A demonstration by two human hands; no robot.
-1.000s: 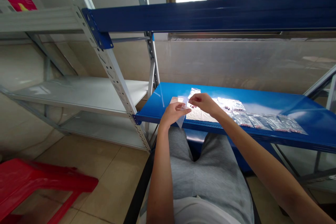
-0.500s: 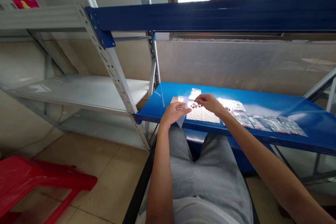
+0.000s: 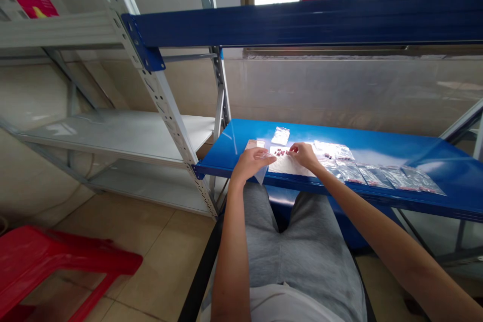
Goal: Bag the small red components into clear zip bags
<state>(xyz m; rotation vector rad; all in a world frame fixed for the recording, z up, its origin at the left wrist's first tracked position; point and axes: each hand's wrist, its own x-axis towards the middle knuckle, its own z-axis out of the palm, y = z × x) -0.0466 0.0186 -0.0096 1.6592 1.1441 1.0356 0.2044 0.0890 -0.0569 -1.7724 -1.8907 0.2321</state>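
Left hand (image 3: 249,163) and right hand (image 3: 303,155) are apart over a blue shelf (image 3: 241,131). The left is closed on a clear plastic bag (image 3: 261,175), which hangs below its fingers. The right reaches down with bunched fingertips at the edge of some small red beads (image 3: 279,152); whether it pinches one, I cannot tell. The beads lie between the hands on a white cloth (image 3: 287,166). Beyond them is a small bag (image 3: 280,135); to the right hand's right, a row of filled bags (image 3: 392,177).
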